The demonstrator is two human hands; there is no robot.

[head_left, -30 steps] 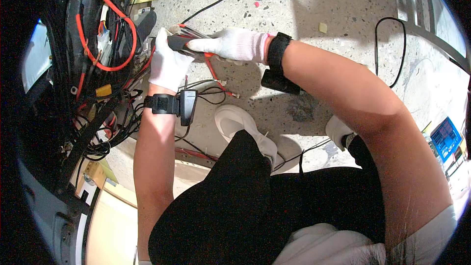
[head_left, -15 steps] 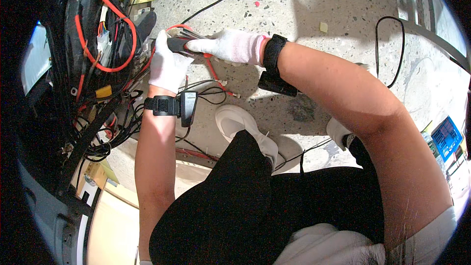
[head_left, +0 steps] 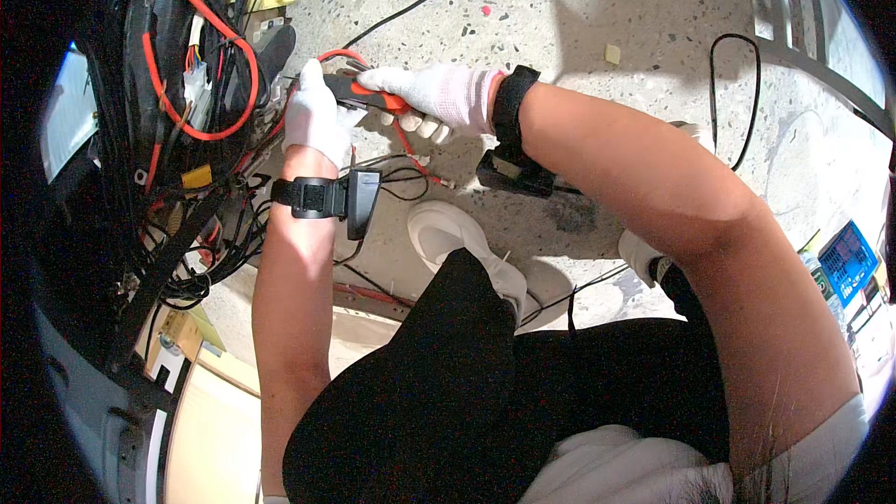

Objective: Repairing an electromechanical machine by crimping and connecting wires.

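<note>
In a white knit glove, my right hand (head_left: 434, 98) is closed around a black-and-orange hand tool (head_left: 375, 96), its thumb along the top. My left hand (head_left: 315, 112), also gloved in white, is closed at the tool's dark left end, thumb pointing away from me. What lies inside the left fingers is hidden. A red cable (head_left: 343, 53) arcs just beyond the tool. Below the right hand, another red lead (head_left: 405, 140) runs down to the floor.
A dense bundle of black cables (head_left: 219, 243) fills the left side, with a red cable loop (head_left: 252, 84) and white connector (head_left: 197, 84). A black cable (head_left: 420, 0) crosses the speckled floor (head_left: 579, 0). My white shoe (head_left: 448, 229) stands below the hands; a cable loop (head_left: 714, 84) lies right.
My right hand has turned and shifted its grip, so the tool's orange part and the curled fingers now show. My left hand stays nearly in place.
</note>
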